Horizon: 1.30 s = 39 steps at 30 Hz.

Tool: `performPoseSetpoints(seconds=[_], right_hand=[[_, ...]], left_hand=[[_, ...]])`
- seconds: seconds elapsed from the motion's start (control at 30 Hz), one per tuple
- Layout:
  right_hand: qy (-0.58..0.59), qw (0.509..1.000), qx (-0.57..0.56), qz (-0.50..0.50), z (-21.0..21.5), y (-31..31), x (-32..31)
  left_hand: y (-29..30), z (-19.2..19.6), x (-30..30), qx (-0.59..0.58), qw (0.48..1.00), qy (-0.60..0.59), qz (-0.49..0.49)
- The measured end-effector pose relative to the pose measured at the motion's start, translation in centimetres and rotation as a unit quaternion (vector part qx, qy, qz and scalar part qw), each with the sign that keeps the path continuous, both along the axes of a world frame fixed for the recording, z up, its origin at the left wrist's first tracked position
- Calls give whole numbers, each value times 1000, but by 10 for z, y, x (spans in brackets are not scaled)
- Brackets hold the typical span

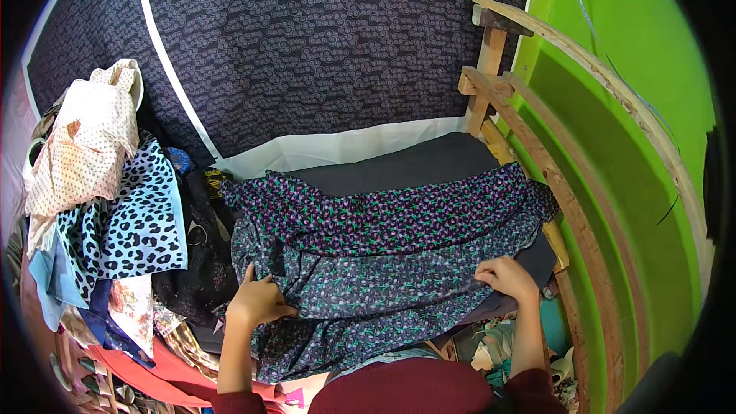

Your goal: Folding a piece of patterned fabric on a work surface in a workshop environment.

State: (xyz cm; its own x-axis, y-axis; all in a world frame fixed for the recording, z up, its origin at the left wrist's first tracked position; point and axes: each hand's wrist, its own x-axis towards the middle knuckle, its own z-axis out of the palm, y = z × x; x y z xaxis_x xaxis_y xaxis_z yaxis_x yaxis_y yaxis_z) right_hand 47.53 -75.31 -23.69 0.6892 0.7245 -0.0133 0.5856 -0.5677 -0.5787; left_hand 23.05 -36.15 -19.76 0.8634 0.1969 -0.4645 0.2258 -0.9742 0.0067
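Note:
A floral cloth garment (383, 218), dark purple with small green and pale flowers, lies spread across a dark grey padded surface (414, 161). The near part of it shows a paler, greyer side and is wrinkled. My left hand (261, 303) rests at its left side, with the index finger and thumb stretched apart on the cloth. Over at the right, my right hand (506, 277) has its fingers curled together at the garment, pinching the fabric. The cloth's near edge hangs close to my body.
Heaped at the left are several clothes, among them a dotted cream garment (84, 149) and a blue leopard-print cloth (149, 218). Wooden rails (552, 176) stand along the right by a green wall (652, 8). A dark patterned curtain (345, 46) hangs behind.

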Motion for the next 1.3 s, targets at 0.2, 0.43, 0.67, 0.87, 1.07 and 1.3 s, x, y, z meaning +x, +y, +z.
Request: performPoseSetpoints(seconds=[0.2, 0.43, 0.67, 0.87, 1.07, 1.3], right_hand=[[-176, 977, 119, -36, -22, 36, 43], [-257, 962, -79, -41, -40, 46, 106], [-387, 904, -82, -162, 1, 97, 174], [-498, 847, 40, -181, -7, 151, 212], [-296, 952, 79, 22, -39, 153, 134], [-108, 985, -112, 81, -81, 92, 85]], left_hand=[[23, -31, 71, 136, 956, -254, -55], [90, -84, 114, 26, 983, -175, -43], [113, -20, 176, 11, 908, -407, 101], [84, -48, 237, 214, 785, -575, 87], [37, -73, 186, 37, 886, -440, -141], [3, -85, 96, 88, 983, -159, 16]])
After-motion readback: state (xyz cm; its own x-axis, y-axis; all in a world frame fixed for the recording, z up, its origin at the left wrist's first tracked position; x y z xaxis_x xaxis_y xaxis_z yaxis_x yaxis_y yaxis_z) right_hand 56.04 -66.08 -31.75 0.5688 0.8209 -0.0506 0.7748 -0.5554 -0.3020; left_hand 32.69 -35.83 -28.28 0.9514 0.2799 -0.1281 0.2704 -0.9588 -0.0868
